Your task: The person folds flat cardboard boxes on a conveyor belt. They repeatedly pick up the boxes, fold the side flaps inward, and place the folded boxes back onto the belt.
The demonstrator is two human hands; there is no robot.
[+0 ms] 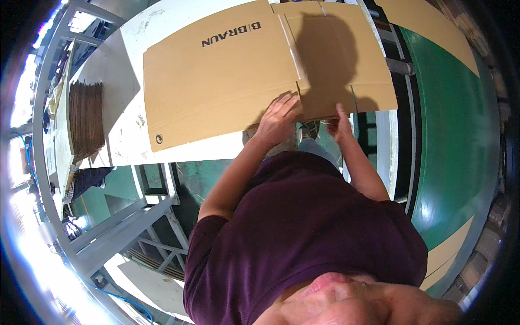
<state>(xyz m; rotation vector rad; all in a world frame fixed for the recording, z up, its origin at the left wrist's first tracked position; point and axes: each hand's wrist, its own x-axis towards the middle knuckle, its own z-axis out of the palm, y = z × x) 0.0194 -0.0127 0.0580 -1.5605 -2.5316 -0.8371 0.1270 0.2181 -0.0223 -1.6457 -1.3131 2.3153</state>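
Observation:
A large flat brown cardboard box blank [222, 81] lies across the white table [122, 127], its right part reaching past the table's side. It has dark print, cut slots and a crease line. My left hand [278, 118] rests on its near edge beside a slot, fingers stretched out over the board. Farther right, my right hand [339, 127] grips the near edge of the blank, thumb on top and the fingers underneath, partly hidden. A head-shaped shadow falls on the right part of the board.
At the table's left stands a stack of folded cardboard [86, 119]. A long green surface [444, 114] runs along the right, with cardboard sheets [433, 24] at its far end. Grey metal framing [122, 230] stands at the lower left.

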